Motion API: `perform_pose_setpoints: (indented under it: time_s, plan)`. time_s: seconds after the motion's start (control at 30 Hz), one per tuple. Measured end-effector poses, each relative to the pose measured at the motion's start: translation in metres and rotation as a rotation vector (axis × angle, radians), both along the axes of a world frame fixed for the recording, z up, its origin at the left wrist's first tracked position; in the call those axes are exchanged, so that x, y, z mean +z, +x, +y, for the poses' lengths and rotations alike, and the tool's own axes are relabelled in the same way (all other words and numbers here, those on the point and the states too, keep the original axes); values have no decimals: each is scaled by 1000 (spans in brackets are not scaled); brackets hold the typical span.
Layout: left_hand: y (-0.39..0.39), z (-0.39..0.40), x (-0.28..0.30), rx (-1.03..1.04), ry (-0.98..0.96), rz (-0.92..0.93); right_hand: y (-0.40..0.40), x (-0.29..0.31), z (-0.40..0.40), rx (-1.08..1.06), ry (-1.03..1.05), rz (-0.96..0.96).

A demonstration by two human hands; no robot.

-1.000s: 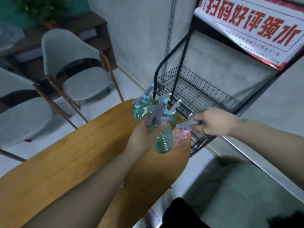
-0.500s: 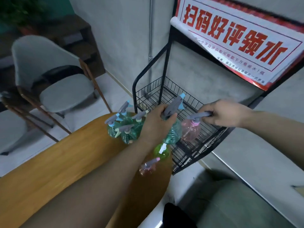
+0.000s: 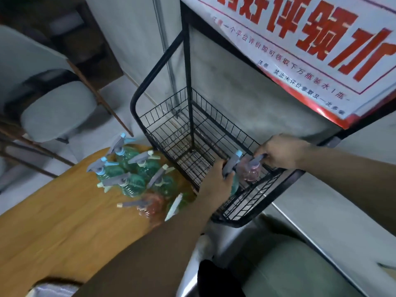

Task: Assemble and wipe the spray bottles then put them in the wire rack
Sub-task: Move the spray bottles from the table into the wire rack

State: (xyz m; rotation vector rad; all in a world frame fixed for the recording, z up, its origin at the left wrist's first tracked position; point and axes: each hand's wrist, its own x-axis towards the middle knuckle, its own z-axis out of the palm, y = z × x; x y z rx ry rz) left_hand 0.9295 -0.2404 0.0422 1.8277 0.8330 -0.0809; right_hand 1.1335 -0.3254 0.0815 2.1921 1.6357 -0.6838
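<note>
Both hands have carried their bottles off the table edge and over the wire rack (image 3: pixel 171 125) since the earlier frames. Left hand (image 3: pixel 216 183) grips the grey trigger head of a green spray bottle (image 3: pixel 234 183); its nozzle, tipped blue, points up and away toward the rack's far wall, while the body hangs below the hand, largely hidden. Right hand (image 3: pixel 280 151) has its fingers curled round the trigger head of a pink spray bottle (image 3: pixel 249 171), body hanging roughly upright, head running across toward the right hand. The two bottles are just beside each other, over the near right corner of the rack's basket; whether either touches the basket floor cannot be told.

On the wooden table (image 3: pixel 64 221), left of the rack, a cluster of green bottles (image 3: pixel 128 179) stands near the edge, triggers pointing various ways. A pink bottle (image 3: pixel 147 205) lies on its side, nozzle pointing left. Above hangs a red-lettered banner (image 3: pixel 310 39). Grey chair (image 3: pixel 55 108) beyond the table.
</note>
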Motion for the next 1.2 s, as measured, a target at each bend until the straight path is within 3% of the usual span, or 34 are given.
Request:
perform_pose_setpoints:
  time_s: [0.7,1.0,1.2]
  plan:
    - [23,-39,-60,-28,37,156,24,-24,10,-29,-143,-49]
    - [20,-44,-56,9,62,107,22,-16,4,-90,-113,-45]
    - [-23,-20,-37,-42,122,84,-27,3,23,-82,46,41]
